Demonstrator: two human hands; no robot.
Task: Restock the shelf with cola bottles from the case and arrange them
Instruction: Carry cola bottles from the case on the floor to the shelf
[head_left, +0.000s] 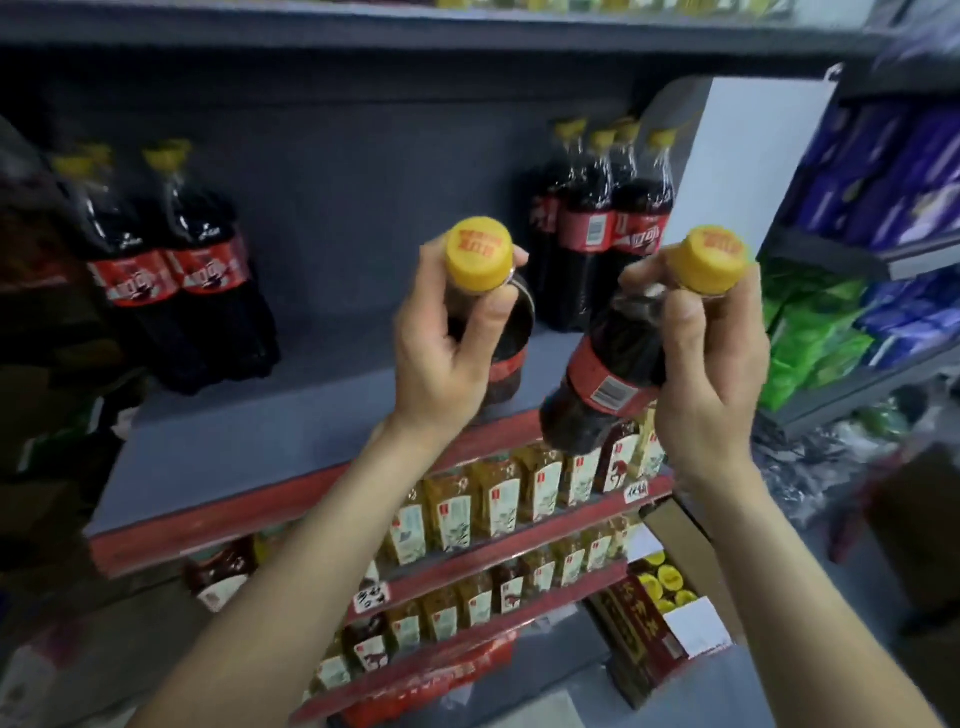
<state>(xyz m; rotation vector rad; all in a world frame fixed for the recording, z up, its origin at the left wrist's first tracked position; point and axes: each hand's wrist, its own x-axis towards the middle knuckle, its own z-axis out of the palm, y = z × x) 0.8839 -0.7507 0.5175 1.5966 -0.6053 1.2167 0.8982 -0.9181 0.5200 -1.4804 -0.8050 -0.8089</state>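
Note:
My left hand (441, 343) grips a cola bottle (506, 358) by its neck, just under the yellow cap, over the front of the grey shelf (260, 431). My right hand (711, 364) holds a second cola bottle (608, 374) by the neck, tilted, its base hanging past the shelf's red front edge. Two cola bottles (171, 280) stand at the shelf's back left. Several more cola bottles (597, 228) stand at the back right. The case (660, 618) sits on the floor at lower right, with yellow caps showing inside.
A white divider panel (748, 171) bounds the shelf on the right. Beyond it hang blue packets (893, 176) and green packets (810, 332). Lower shelves carry rows of small yellow and brown bottles (493, 499). Another shelf board runs overhead.

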